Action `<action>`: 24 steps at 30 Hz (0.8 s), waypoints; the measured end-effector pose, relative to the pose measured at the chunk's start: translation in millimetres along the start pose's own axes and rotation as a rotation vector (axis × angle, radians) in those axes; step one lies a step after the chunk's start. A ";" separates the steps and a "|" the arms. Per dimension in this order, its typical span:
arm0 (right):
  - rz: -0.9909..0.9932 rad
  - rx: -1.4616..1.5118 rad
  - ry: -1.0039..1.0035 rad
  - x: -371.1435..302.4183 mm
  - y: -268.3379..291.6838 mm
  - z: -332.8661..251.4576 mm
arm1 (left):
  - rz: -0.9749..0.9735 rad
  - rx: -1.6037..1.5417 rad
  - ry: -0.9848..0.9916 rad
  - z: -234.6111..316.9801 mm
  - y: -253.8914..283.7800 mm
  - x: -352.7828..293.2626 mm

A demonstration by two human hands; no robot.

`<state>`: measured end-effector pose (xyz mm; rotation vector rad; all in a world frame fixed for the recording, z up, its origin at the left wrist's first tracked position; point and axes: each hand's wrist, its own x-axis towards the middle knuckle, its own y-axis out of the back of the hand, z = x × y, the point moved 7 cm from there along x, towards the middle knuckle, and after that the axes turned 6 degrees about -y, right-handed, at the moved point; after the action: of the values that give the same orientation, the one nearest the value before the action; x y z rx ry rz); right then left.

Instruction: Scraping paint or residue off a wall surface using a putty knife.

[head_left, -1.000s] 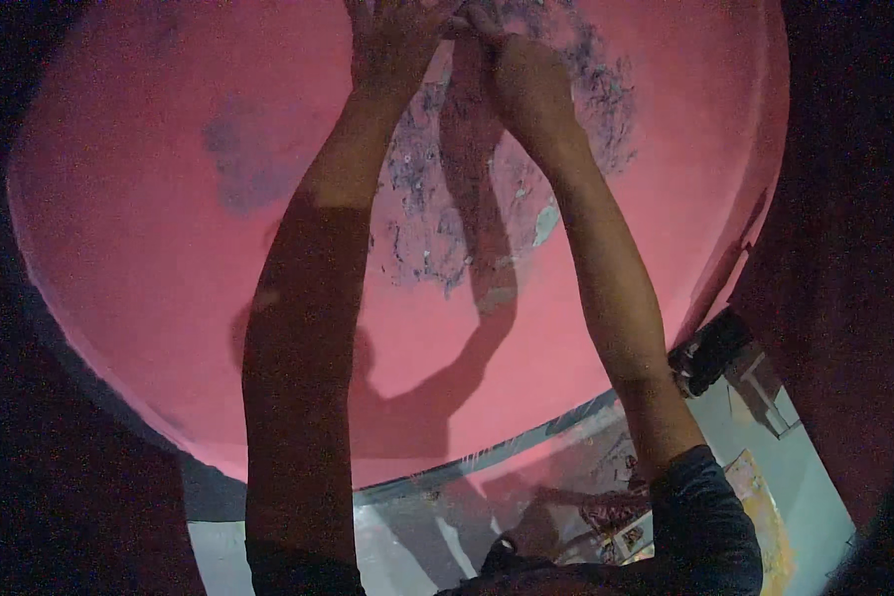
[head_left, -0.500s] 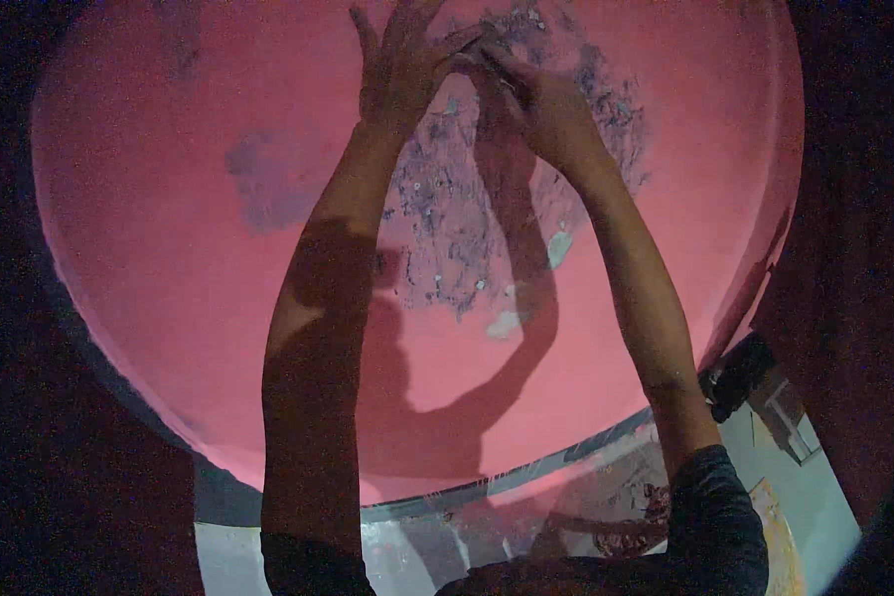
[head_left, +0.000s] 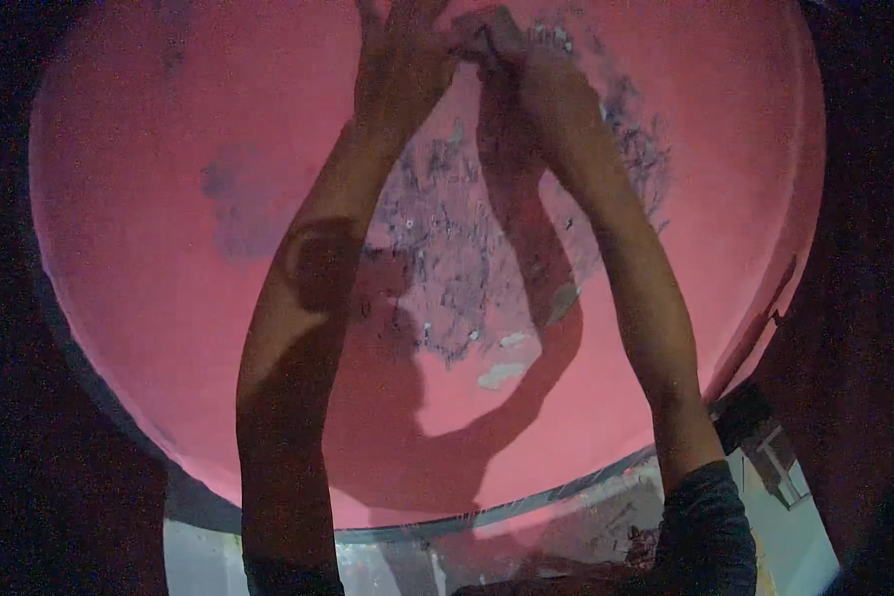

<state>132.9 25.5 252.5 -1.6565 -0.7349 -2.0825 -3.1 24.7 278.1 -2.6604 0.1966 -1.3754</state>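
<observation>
A large round pink surface (head_left: 149,328) fills most of the view, with a rough grey-purple patch (head_left: 437,228) of torn or flaking material in its middle. At the top edge my left hand (head_left: 407,60) lies against the pink surface with its fingers apart; some fingertips are cut off by the frame. Close to its right, my right hand (head_left: 546,79) has its fingers bent together at the upper part of the patch. What they may pinch is dark and blurred, too small to name.
Pale grey-green flakes (head_left: 503,374) cling below the patch. A fainter purple smudge (head_left: 243,204) lies to the left. Shadows of my arms fall over the middle. Beneath the curved lower rim is a pale, stained surface (head_left: 199,556), with a dark block (head_left: 743,419) at lower right.
The patch and flakes sit lower in the view, so both hands are now higher up on the pink surface. My right fingers have shifted slightly upward.
</observation>
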 end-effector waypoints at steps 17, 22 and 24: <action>-0.125 -0.044 -0.106 -26.3 -9.5 10.1 | 0.132 -0.625 0.054 9.4 24.2 -0.1; -0.085 0.004 -0.115 -13.7 6.2 -9.1 | 0.248 -0.213 -0.053 -8.4 9.1 6.1; -0.045 -0.061 -0.093 -8.0 -10.0 28.7 | 0.443 -0.224 -0.055 0.6 4.8 5.4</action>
<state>151.1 50.6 248.0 -1.7959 -0.7518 -2.0896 0.3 19.1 281.2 -2.5928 0.9196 -1.1909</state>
